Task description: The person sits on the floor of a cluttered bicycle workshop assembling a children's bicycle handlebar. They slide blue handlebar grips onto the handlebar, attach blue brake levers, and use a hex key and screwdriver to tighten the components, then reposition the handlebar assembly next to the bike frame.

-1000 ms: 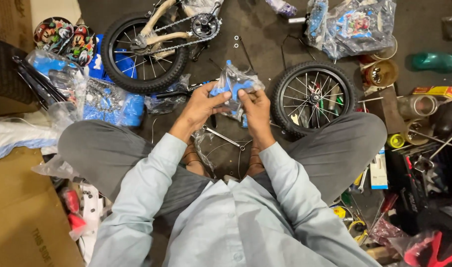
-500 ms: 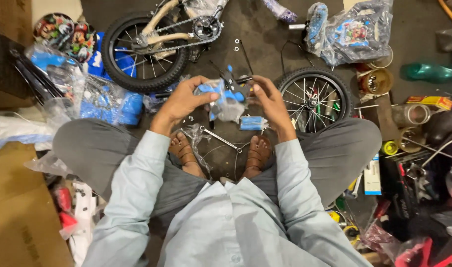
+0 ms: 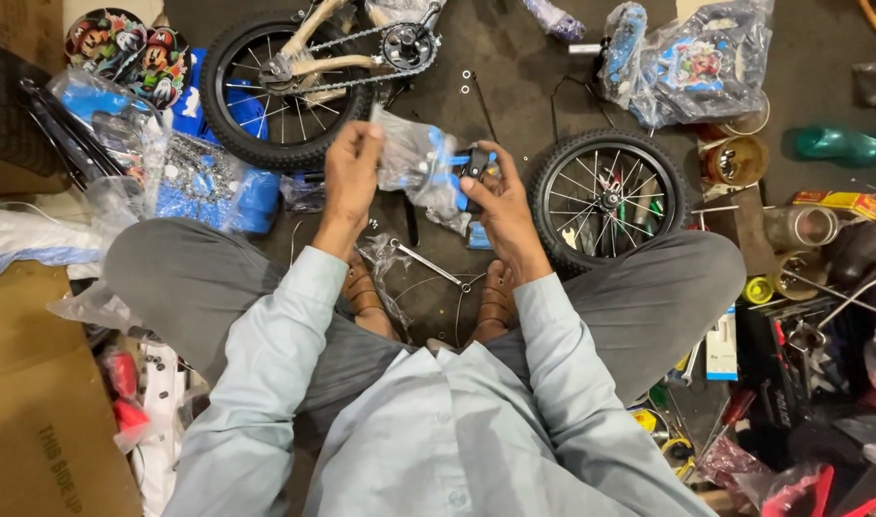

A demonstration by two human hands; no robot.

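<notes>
The left hand [image 3: 350, 172] pinches the top corner of a clear plastic bag [image 3: 409, 158], just left of the loose wheel [image 3: 606, 196]. The right hand [image 3: 491, 196] grips the blue and black part [image 3: 471, 170] at the bag's lower end, nearer that wheel.

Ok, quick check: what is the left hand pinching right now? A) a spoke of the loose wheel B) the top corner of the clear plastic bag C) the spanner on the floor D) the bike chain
B: the left hand pinches the upper corner of the clear plastic bag, while the right hand grips the blue and black part at its other end; the spanner lies untouched on the floor.
</notes>
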